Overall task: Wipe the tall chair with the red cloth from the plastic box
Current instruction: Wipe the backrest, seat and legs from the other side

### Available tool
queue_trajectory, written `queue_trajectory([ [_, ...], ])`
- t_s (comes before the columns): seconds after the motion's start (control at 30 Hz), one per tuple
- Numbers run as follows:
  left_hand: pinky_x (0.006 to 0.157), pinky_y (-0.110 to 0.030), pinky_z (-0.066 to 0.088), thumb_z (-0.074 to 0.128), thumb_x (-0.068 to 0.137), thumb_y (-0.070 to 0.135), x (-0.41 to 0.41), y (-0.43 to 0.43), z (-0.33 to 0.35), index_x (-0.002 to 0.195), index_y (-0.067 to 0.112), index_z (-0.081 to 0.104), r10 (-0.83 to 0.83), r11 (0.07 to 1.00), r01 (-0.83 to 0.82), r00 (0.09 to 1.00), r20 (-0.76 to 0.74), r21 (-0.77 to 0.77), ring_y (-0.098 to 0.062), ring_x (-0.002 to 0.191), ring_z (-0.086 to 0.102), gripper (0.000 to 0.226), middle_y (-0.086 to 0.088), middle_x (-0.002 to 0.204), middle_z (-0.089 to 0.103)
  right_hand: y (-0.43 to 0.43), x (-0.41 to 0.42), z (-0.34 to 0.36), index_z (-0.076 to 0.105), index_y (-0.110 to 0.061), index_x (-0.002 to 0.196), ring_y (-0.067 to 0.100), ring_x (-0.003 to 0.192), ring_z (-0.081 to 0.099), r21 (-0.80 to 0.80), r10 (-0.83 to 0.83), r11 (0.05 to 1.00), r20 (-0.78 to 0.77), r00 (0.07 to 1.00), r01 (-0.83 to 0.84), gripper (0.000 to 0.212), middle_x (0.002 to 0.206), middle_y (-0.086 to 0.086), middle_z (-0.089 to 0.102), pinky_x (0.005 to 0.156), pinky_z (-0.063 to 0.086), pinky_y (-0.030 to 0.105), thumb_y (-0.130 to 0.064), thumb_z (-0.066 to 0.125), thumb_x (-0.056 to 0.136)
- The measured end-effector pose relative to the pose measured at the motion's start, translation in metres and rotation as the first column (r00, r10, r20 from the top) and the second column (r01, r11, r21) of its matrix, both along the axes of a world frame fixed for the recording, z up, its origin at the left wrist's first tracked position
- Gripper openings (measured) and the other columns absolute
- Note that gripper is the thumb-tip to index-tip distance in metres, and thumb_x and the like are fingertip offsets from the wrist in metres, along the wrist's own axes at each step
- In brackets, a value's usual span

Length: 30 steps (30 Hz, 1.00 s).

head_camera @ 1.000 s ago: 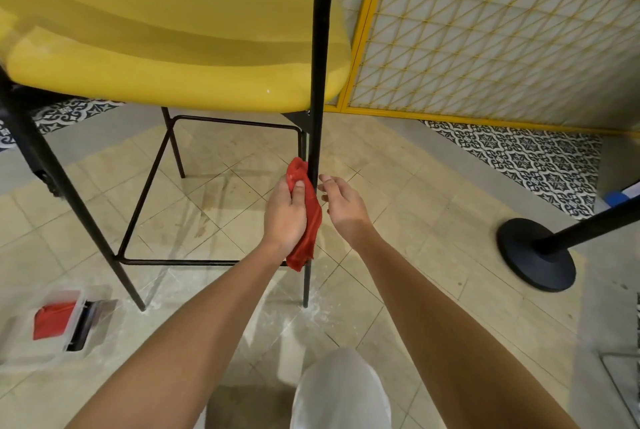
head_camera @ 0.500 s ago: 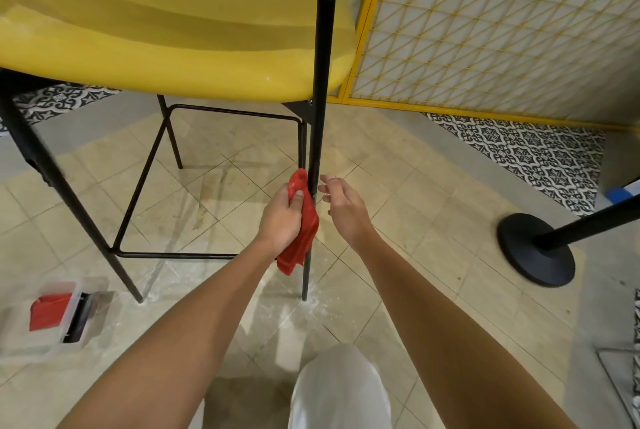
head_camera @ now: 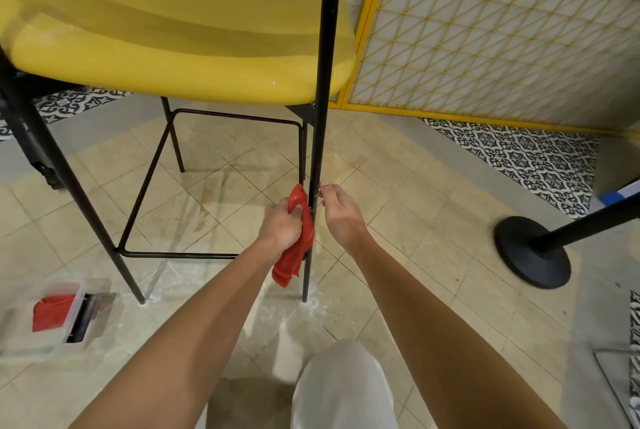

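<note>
Floor (head_camera: 415, 220): beige tiles; one tall chair (head_camera: 180, 57) stood there.
Plastic box (head_camera: 20, 335): one, lower left, held a second red cloth (head_camera: 52, 312).
Left hand (head_camera: 280, 224): gripped red cloth (head_camera: 294, 255) against chair leg (head_camera: 320, 134).
Right hand (head_camera: 341, 208): relaxed, empty, beside leg.

The chair (head_camera: 173, 57) has a yellow seat and black legs, the cloth (head_camera: 294, 255) is red, the box (head_camera: 20, 342) is clear with red inside, the floor (head_camera: 415, 220) is beige beside patterned tiles (head_camera: 519, 154) in black and white, the screen (head_camera: 485, 30) has a yellow frame and lattice, and the stand (head_camera: 531, 255) is black.
</note>
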<state>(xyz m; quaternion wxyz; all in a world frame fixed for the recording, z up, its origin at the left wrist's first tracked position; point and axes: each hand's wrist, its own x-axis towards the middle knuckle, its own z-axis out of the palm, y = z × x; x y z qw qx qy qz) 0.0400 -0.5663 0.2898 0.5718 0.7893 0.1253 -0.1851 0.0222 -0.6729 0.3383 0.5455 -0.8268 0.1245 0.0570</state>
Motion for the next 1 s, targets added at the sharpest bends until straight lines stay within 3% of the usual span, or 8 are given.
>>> queue_trajectory([
  [0.1, 0.094, -0.041, 0.047, 0.037, 0.100, 0.032, -0.008, 0.007, 0.005, 0.125, 0.012, 0.050, 0.017, 0.996, -0.016, 1.000, -0.008, 0.088, -0.031, 0.101, 0.058, 0.035, -0.013, 0.122, 0.052, 0.003, -0.011, 0.000, 0.053, 0.001, 0.123, 0.029, 0.116, 0.053, -0.012, -0.046, 0.999, 0.029, 0.999, 0.047, 0.042, 0.123, 0.020, 0.058, 0.082, 0.038, 0.024, -0.030, 0.034, 0.102],
  [0.27, 0.094, -0.041, 0.049, 0.045, 0.099, 0.029, -0.023, 0.015, 0.017, 0.138, 0.017, 0.035, 0.046, 0.994, -0.046, 0.999, -0.001, -0.095, -0.027, 0.105, 0.059, 0.042, -0.009, 0.118, 0.059, 0.018, -0.027, -0.022, 0.043, -0.007, 0.134, 0.023, 0.118, 0.051, -0.091, -0.052, 0.995, -0.046, 0.998, 0.047, 0.049, 0.131, 0.011, 0.052, 0.101, 0.040, 0.031, -0.039, 0.041, 0.098],
  [0.37, 0.080, -0.032, 0.051, 0.048, 0.098, 0.025, -0.030, 0.015, 0.027, 0.137, 0.016, 0.029, 0.035, 0.981, -0.029, 0.999, 0.030, -0.192, -0.020, 0.090, 0.060, 0.045, -0.002, 0.100, 0.058, 0.023, -0.034, -0.023, 0.046, -0.008, 0.129, 0.019, 0.100, 0.058, -0.017, -0.066, 0.998, -0.065, 0.996, 0.065, 0.044, 0.112, 0.006, 0.059, 0.090, 0.048, 0.033, -0.038, 0.044, 0.097],
  [0.5, 0.064, -0.020, 0.045, 0.045, 0.099, 0.024, -0.035, 0.012, 0.038, 0.125, 0.012, 0.043, -0.012, 0.970, 0.027, 0.998, 0.062, -0.243, -0.009, 0.079, 0.056, 0.028, -0.001, 0.097, 0.058, 0.027, -0.039, -0.011, 0.049, -0.016, 0.130, 0.018, 0.098, 0.057, 0.092, -0.079, 0.992, -0.081, 0.994, 0.086, 0.039, 0.112, 0.003, 0.059, 0.083, 0.046, 0.029, -0.038, 0.038, 0.099],
  [0.7, 0.076, -0.027, 0.050, 0.039, 0.102, 0.021, -0.031, 0.017, 0.052, 0.128, 0.017, 0.052, -0.125, 0.932, 0.140, 0.990, 0.066, -0.334, -0.013, 0.093, 0.060, 0.030, -0.005, 0.112, 0.063, 0.026, -0.041, -0.002, 0.045, -0.019, 0.130, 0.022, 0.096, 0.063, 0.108, -0.133, 0.986, 0.062, 0.989, 0.126, 0.037, 0.107, 0.004, 0.062, 0.084, 0.055, 0.041, -0.037, 0.035, 0.100],
  [0.83, 0.087, -0.028, 0.049, 0.047, 0.099, 0.019, -0.021, 0.024, 0.063, 0.125, 0.017, 0.056, -0.208, 0.899, 0.227, 0.974, 0.093, -0.375, -0.015, 0.098, 0.061, 0.028, -0.001, 0.105, 0.066, 0.019, -0.033, 0.005, 0.048, -0.018, 0.127, 0.021, 0.093, 0.063, 0.107, -0.183, 0.980, 0.144, 0.973, 0.169, 0.031, 0.098, -0.001, 0.062, 0.086, 0.053, 0.045, -0.031, 0.038, 0.101],
  [0.93, 0.070, -0.009, 0.045, 0.059, 0.092, 0.019, -0.012, 0.026, 0.074, 0.112, 0.016, 0.066, -0.131, 0.929, 0.182, 0.976, 0.174, -0.323, 0.005, 0.076, 0.061, 0.021, 0.008, 0.089, 0.068, 0.014, -0.025, 0.012, 0.049, -0.017, 0.130, 0.020, 0.094, 0.063, 0.071, -0.224, 0.974, 0.196, 0.955, 0.214, 0.032, 0.099, -0.002, 0.062, 0.086, 0.053, 0.044, -0.027, 0.039, 0.101],
  [1.0, 0.061, -0.006, 0.042, 0.062, 0.090, 0.018, -0.005, 0.029, 0.073, 0.109, 0.015, 0.067, -0.028, 0.940, 0.098, 0.976, 0.215, -0.325, 0.011, 0.063, 0.059, 0.020, 0.008, 0.086, 0.068, 0.013, -0.017, 0.017, 0.047, -0.016, 0.133, 0.021, 0.100, 0.061, 0.073, -0.281, 0.960, 0.226, 0.933, 0.272, 0.035, 0.110, 0.002, 0.063, 0.090, 0.051, 0.042, -0.027, 0.039, 0.101],
])
